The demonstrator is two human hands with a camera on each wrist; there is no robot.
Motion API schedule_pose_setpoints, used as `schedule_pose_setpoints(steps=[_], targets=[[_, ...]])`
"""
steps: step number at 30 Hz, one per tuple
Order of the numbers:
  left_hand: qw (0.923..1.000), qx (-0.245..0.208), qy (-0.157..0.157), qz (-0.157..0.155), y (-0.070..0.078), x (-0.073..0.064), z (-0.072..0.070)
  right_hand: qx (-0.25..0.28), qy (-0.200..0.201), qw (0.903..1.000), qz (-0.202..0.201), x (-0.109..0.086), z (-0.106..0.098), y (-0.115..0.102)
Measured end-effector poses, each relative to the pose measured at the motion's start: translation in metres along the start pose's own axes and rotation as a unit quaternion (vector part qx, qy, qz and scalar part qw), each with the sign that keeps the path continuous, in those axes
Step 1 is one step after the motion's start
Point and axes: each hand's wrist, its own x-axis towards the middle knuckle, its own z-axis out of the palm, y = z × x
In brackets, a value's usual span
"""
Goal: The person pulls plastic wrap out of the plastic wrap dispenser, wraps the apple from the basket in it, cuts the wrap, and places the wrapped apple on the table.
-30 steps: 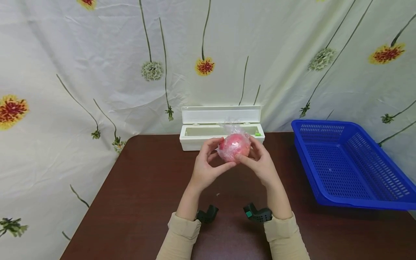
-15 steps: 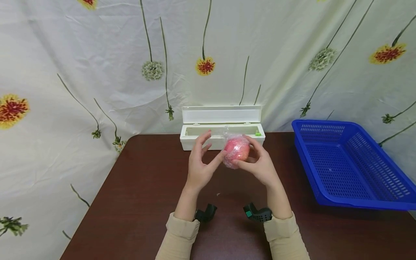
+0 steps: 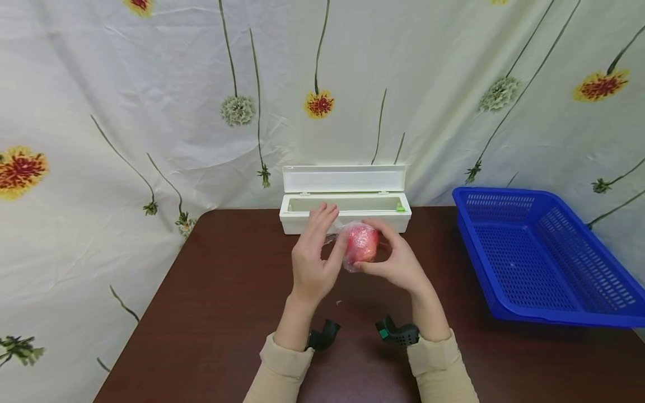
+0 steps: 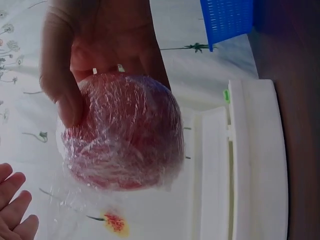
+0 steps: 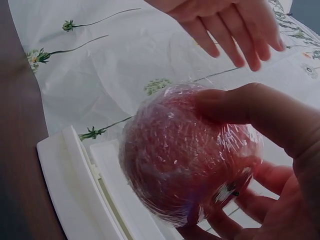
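A red apple [image 3: 364, 243] wrapped in clear cling film [image 4: 125, 160] is held up above the table by my right hand [image 3: 400, 266]. In the right wrist view, the thumb presses on its upper side and the fingers curl round underneath, near the dark stem. My left hand [image 3: 309, 268] is just to the left of the apple, its fingers straight and raised. The right wrist view shows those left fingers [image 5: 232, 30] apart from the fruit. A loose flap of film sticks out from the apple toward the left hand.
Behind the hands, a long white box [image 3: 347, 223] stands with its lid raised and a small green piece at its right end. A blue perforated basket [image 3: 496, 296] sits at the right of the dark brown table [image 3: 221, 313]. Flower-patterned cloth hangs behind.
The left hand has come off the apple and straightened its fingers. The right hand keeps its grip and has turned the apple, bringing it slightly lower. Box and basket stay put.
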Motion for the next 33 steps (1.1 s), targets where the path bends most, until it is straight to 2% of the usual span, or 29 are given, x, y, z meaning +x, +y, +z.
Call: schedule_pose_setpoints(steps=[2,4,8,12,17,21,27,33], targets=[[0.9996,0.008,-0.024,0.01,0.002,-0.001,0.003,0.001,-0.011,0.9999,-0.01,0.0,0.002,0.001],[0.9982,0.017,-0.057,0.007,0.003,-0.003,0.005,0.0,-0.021,0.9995,-0.022,0.001,0.003,0.001],[0.991,0.041,-0.123,-0.032,0.004,-0.006,0.009,-0.01,-0.03,0.9987,-0.04,0.001,0.005,0.001],[0.9826,0.067,-0.159,-0.069,0.003,-0.009,0.011,-0.012,-0.026,0.9986,-0.045,0.0,0.005,-0.005],[0.979,0.073,-0.166,-0.094,0.001,-0.01,0.012,-0.001,-0.012,0.9985,-0.054,0.001,0.005,-0.001],[0.9769,0.054,-0.166,-0.123,0.0,-0.012,0.013,-0.001,0.006,0.9989,-0.047,0.001,0.005,-0.003],[0.9724,-0.01,-0.166,-0.164,-0.003,-0.014,0.014,0.011,0.029,0.9989,-0.035,0.0,0.005,-0.005],[0.9586,-0.087,-0.168,-0.212,-0.004,-0.017,0.017,0.024,0.043,0.9984,-0.026,0.0,0.003,-0.007]])
